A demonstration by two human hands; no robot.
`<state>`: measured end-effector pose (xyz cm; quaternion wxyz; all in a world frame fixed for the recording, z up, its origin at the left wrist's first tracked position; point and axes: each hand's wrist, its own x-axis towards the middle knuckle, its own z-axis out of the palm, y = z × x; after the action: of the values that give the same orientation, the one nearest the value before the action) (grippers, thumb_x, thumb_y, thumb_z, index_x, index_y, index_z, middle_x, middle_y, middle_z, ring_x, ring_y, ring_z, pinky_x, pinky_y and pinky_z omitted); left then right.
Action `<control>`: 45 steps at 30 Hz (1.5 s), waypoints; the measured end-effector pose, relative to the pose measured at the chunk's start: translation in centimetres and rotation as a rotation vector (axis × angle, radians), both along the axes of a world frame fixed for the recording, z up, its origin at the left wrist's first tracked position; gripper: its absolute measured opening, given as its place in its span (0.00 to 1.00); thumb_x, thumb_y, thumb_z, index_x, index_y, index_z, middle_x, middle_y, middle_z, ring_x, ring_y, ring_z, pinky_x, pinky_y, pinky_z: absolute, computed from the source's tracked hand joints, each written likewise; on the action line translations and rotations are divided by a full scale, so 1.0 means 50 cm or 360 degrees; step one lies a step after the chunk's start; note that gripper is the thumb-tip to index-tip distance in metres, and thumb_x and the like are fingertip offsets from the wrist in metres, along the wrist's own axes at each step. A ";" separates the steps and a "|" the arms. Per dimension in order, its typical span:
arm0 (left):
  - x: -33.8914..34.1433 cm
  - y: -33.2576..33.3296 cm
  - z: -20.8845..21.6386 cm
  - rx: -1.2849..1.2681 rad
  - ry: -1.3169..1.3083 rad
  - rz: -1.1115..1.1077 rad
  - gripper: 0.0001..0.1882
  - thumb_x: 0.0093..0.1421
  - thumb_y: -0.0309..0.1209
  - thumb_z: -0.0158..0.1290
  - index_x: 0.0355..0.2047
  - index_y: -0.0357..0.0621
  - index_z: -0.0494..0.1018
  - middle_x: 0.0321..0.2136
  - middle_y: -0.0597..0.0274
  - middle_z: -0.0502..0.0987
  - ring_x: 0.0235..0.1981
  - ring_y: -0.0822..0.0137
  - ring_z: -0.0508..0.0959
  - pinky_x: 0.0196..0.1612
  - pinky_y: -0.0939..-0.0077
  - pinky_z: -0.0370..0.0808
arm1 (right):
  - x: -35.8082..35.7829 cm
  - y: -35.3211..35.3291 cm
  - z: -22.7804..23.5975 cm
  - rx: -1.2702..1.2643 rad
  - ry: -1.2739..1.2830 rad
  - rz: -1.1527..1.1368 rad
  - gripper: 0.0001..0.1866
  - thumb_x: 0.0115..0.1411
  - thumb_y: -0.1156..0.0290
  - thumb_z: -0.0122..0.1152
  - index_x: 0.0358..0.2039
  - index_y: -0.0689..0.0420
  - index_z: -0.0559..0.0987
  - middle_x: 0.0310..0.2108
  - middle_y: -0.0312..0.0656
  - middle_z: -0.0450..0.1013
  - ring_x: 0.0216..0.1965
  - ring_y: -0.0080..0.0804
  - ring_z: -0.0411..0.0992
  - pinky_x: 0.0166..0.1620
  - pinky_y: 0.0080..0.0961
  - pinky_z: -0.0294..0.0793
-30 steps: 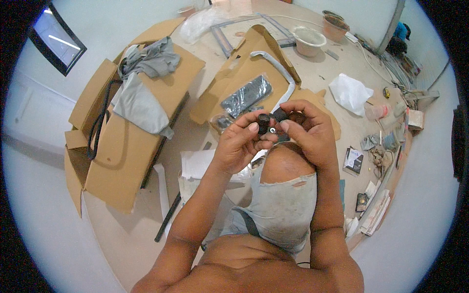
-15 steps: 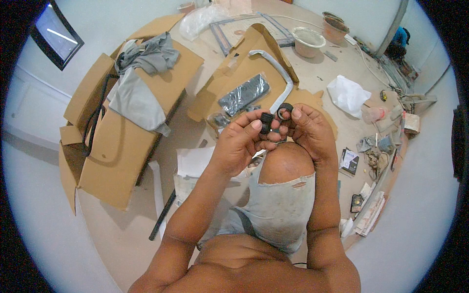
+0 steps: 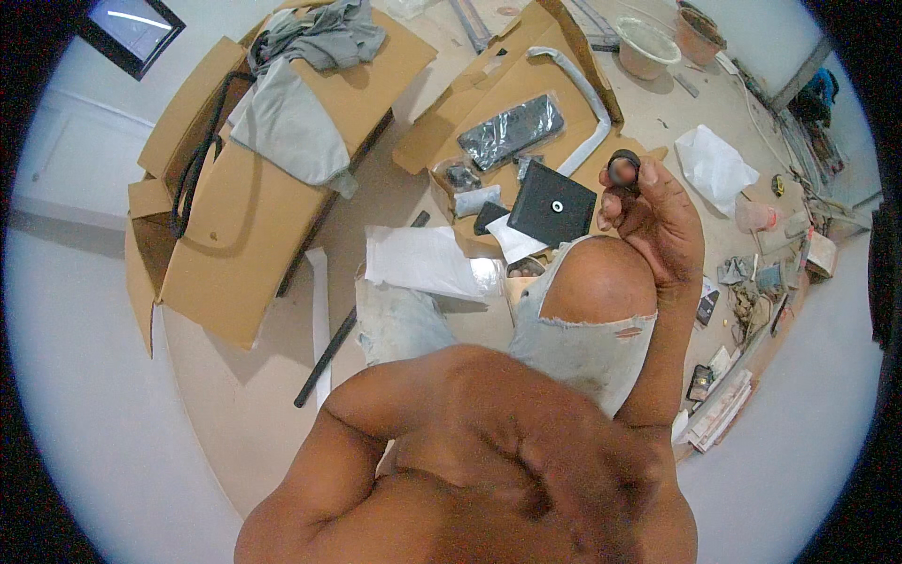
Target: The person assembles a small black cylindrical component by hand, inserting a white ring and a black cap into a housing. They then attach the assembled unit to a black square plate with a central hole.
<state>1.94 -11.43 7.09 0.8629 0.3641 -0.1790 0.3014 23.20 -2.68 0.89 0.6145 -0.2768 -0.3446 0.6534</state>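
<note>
My right hand [image 3: 665,230] is raised beside my bent right knee, its fingers closed on a small black ring [image 3: 624,154]. A fingertip shows through the ring's opening. My left hand [image 3: 573,461] is drawn back in front of my chest, close to my right upper arm. Motion smears its fingers, so whether it holds anything is hidden. Just beyond the knee lies a black square plate [image 3: 536,202] with a round light fitting in its middle. Past it, a dark part in clear plastic [image 3: 512,132] and a wrapped bent tube [image 3: 594,99] rest on flattened cardboard [image 3: 427,141].
A large open cardboard box [image 3: 249,254] stands at the left, with grey cloth [image 3: 287,132] over it. White sheets [image 3: 418,261] and a black tube [image 3: 324,362] lie nearer. A white bag [image 3: 714,169], a basin [image 3: 646,52] and scattered debris [image 3: 747,310] occupy the right side.
My left hand has left the right hand and swung back toward my chest; the small black piece it held is out of sight. My right hand has risen slightly, still gripping the ring.
</note>
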 end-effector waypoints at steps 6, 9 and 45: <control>-0.043 0.111 -0.027 0.0179 0.0879 0.0653 0.16 0.55 0.24 0.60 0.43 0.38 0.71 0.37 0.58 0.78 0.37 0.68 0.80 0.41 0.77 0.77 | -0.007 -0.016 0.007 0.0207 -0.0331 -0.0292 0.14 0.64 0.64 0.60 0.39 0.63 0.75 0.45 0.49 0.73 0.36 0.31 0.75 0.39 0.30 0.77; -0.007 0.191 -0.072 -0.0149 0.0884 0.1017 0.17 0.57 0.21 0.59 0.46 0.36 0.70 0.39 0.56 0.77 0.38 0.68 0.81 0.43 0.76 0.79 | -0.014 -0.022 0.018 0.0692 -0.0869 -0.0463 0.13 0.61 0.66 0.62 0.39 0.65 0.78 0.49 0.52 0.73 0.38 0.33 0.76 0.41 0.31 0.78; 0.025 0.237 -0.150 -0.0124 0.0833 0.0862 0.17 0.64 0.25 0.53 0.53 0.36 0.70 0.47 0.56 0.76 0.45 0.67 0.78 0.49 0.71 0.78 | -0.051 -0.057 0.065 0.0497 -0.1239 -0.0594 0.09 0.53 0.74 0.68 0.35 0.62 0.81 0.39 0.47 0.79 0.41 0.34 0.77 0.47 0.29 0.75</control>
<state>3.17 0.41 -0.43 0.7817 0.4299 0.1619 0.4218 20.64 -5.51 4.15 0.5808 -0.4631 -0.5884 0.3193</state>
